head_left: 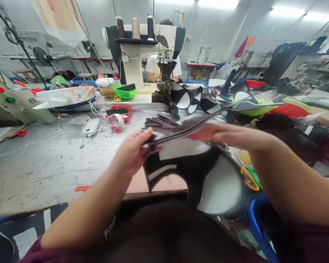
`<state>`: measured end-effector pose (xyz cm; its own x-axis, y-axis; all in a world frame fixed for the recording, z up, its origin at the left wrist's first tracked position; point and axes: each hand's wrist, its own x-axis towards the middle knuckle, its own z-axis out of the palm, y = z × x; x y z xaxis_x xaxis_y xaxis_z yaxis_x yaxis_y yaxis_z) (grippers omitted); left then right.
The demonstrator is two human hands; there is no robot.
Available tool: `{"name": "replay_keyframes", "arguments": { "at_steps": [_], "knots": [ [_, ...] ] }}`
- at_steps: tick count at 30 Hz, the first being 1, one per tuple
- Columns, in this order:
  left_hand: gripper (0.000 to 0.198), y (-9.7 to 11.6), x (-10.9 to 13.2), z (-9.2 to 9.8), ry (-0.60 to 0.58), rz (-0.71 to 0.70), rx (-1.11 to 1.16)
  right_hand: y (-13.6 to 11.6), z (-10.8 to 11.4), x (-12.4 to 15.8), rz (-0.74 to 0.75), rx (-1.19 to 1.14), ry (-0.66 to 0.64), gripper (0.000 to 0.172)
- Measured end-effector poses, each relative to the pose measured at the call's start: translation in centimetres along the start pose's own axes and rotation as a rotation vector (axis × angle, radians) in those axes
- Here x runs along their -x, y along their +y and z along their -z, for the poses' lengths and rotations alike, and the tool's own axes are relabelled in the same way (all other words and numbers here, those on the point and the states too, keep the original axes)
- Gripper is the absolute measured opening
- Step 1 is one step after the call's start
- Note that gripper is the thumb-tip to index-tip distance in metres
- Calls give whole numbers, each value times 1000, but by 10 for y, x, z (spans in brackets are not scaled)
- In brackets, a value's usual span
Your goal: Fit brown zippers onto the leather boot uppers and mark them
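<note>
My left hand (135, 149) pinches one end of a dark zipper strip (178, 135) at the centre, thumb on top. The strip runs up to the right, held above the table. My right hand (222, 134) is at its middle, fingers stretched out and blurred, touching or close to the strip's lower side. Attached to or just under the strip hangs a dark leather piece (197, 164) with white-grey backing patches; how they join cannot be made out. It lies partly over a pink board (137, 180) at the table's front edge.
Beyond the hands lie dark strips (161, 122) and a pile of leather pieces (181, 96) below a sewing machine (134, 65). Yellow and green scissors (250, 179) lie right, near a blue bin (253, 215). A tape roll (117, 123) and white device (90, 126) sit left. A person sits behind the machine.
</note>
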<state>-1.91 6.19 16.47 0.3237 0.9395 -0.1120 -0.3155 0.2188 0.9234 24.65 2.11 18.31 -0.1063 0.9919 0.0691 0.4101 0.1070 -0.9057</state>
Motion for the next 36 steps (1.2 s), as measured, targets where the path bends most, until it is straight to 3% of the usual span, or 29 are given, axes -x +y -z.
{"name": "replay_keyframes", "arguments": {
  "at_steps": [2,3,6,8,9,11,14,16,18,22,24,26,28,30,32,34,36],
  "knots": [
    [4,-32,-22,6,157,199,104,-6,-17,-9,-57,392,-368,31],
    [6,-50,-33,12,207,221,114,-9,-31,-9,-45,614,-494,32],
    [8,-94,-53,34,279,264,136,-8,-86,9,228,915,-481,34],
    [8,-110,-56,47,308,283,148,8,-118,28,497,982,-547,44],
    [8,-113,-57,52,316,292,154,20,-130,37,551,1066,-561,52],
    [10,-115,-57,59,315,308,167,48,-143,47,454,1310,-490,50],
    [12,-113,-59,66,277,328,189,80,-140,48,379,1466,-435,48],
    [13,-114,-58,67,253,340,205,84,-127,42,373,1409,-445,51],
    [12,-118,-55,66,243,343,220,75,-106,35,257,1255,-511,57],
    [4,-132,-36,58,206,356,244,59,-62,31,-343,498,-803,50],
    [9,-137,-27,55,168,379,252,66,-53,40,-624,72,-693,46],
    [11,-139,-22,54,144,388,260,83,-60,55,-734,-186,-450,51],
    [12,-138,-22,55,137,401,257,103,-78,73,-679,-151,-259,48],
    [11,-136,-24,57,128,429,246,120,-97,86,-537,93,-117,41],
    [14,-134,-27,58,112,455,230,129,-108,92,-335,363,-60,37],
    [17,-134,-28,59,93,465,213,126,-112,89,-105,629,-114,42],
    [19,-136,-29,59,80,464,195,111,-110,77,75,852,-292,49]
  ]
}}
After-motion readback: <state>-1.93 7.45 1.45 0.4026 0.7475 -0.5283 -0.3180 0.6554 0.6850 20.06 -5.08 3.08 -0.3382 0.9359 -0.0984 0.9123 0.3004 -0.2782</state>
